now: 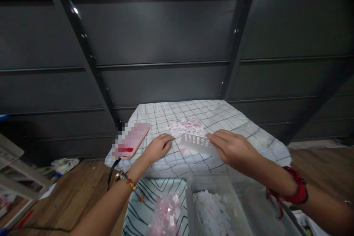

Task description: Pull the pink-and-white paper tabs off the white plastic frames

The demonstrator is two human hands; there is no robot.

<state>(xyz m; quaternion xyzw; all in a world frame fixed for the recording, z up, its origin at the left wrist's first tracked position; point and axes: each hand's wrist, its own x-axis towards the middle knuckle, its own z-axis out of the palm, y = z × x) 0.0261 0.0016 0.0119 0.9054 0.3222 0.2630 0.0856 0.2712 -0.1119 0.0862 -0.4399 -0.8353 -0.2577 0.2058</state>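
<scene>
A clear plastic tub (190, 206) at the near edge of the bench (215, 110) holds a heap of loose white paper scraps (212, 214) with faint pink marks. To the left of it, a clear bag (166, 214) filled with shiny pink pieces lies on a blue-green cloth (132, 215) with dark wavy lines. The white slotted basket (197, 146) is over the checked cloth on the bench, just nearer than a loose pile of pink and white bits (186, 127). Its long axis runs left to right, the right end a little nearer the person; the slotted side shows along its upper edge. The right hand (232, 145) pinches the basket at its right end. The left hand (160, 146) rests palm down beside the basket's left end, fingers bent, with a narrow gap to the thumb and nothing seen in it. A pink phone case (141, 136), partly pixelated, lies farther left
</scene>
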